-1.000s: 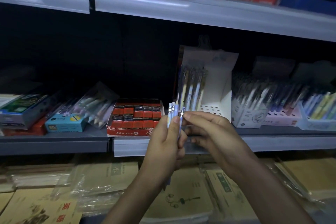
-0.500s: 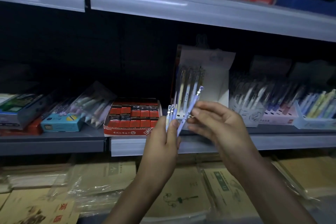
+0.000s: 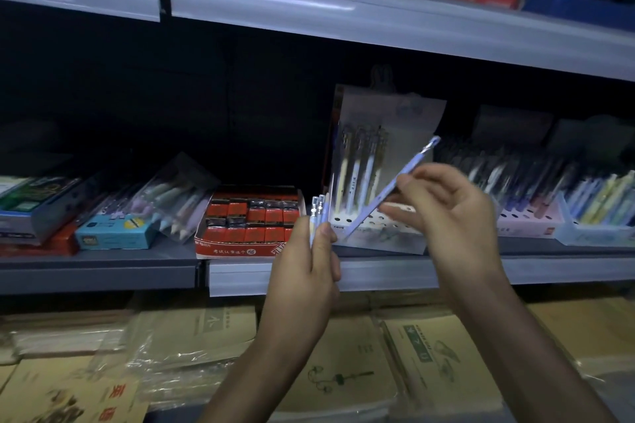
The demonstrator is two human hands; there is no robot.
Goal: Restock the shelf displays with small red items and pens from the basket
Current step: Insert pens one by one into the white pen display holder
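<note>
My left hand grips a small bundle of light blue pens upright, in front of the middle shelf's edge. My right hand pinches a single light blue pen, tilted with its clip end up to the right and its tip down by the holes of the white pen display stand. Several pens stand at the stand's left side. Left of the stand sits a red carton of small red items. No basket is in view.
Pen trays crowd the shelf to the right. Boxed and bagged pens lie at the left. The upper shelf overhangs with red packs on it. Wrapped brown notebooks fill the level below.
My right hand has drawn one pen out of the bundle and carried it up and right to the stand. My left hand has stayed about where it was.
</note>
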